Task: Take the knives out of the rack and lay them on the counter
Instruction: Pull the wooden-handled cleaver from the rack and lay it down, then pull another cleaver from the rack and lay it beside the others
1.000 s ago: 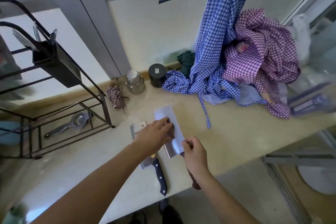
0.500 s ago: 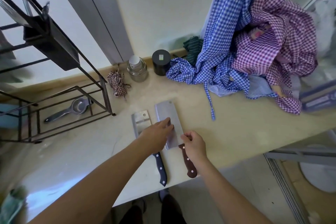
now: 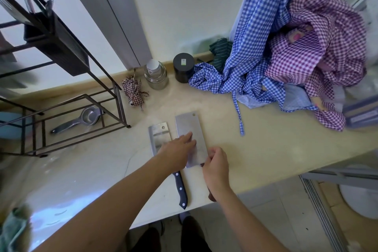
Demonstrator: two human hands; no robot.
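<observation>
Here my left hand [image 3: 177,150] lies open, flat on the second cleaver [image 3: 191,135], my right hand [image 3: 216,166] loosely curled at its handle, grip unclear; next, let go.

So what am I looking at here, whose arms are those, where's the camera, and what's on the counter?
No machine here: a person wears a camera on the head, looking down at their own bare arms. On the beige counter lie two cleavers side by side. The left hand presses fingertips on the larger cleaver; the right hand is at its handle end, grip unclear. The smaller cleaver has a dark riveted handle. To the left stands a black wire rack; behind are a glass jar, a black canister and checked cloths.
</observation>
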